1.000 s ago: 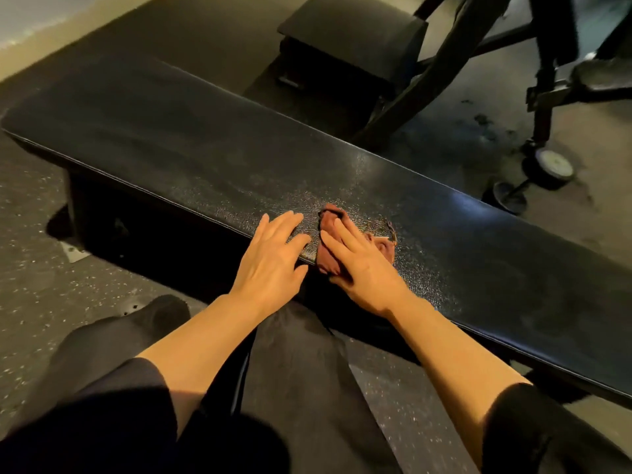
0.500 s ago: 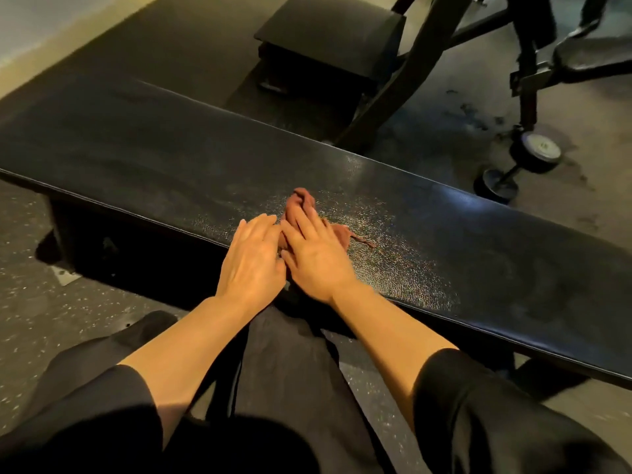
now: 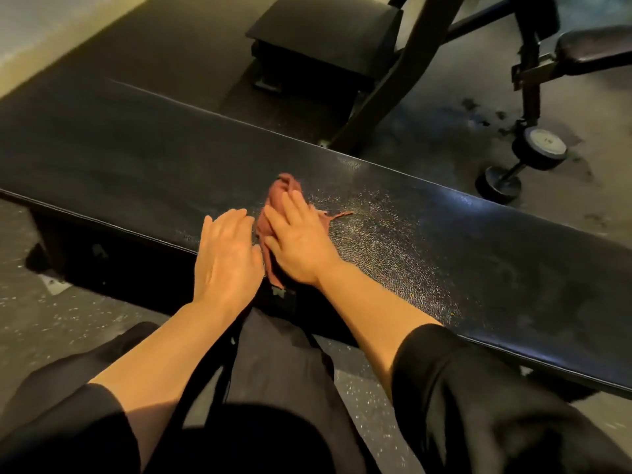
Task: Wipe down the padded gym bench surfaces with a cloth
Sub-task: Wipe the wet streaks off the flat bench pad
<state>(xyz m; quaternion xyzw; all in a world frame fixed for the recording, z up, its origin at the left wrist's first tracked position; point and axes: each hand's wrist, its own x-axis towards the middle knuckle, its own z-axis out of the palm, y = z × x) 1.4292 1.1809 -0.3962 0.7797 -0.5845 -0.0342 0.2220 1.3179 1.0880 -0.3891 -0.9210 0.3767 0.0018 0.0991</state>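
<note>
The small crumpled reddish-brown cloth (image 3: pixel 277 200) lies on the long black padded counter (image 3: pixel 478 254), pressed flat under the right hand (image 3: pixel 301 241) with straight fingers; the left hand (image 3: pixel 227 254), relaxed, rests just beside. The cloth looks soft and light, bunches easily; better pressed under a flat palm

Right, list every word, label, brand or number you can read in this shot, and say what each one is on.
No text can be read anywhere in this view.
Pale disc on the wheel of the far bench: faint marks, too blurred to read.
Bench pad: only grain and glare, no label.
Cloth under the right hand: no tag or print visible.
Left hand and the sleeves: nothing printed.
</note>
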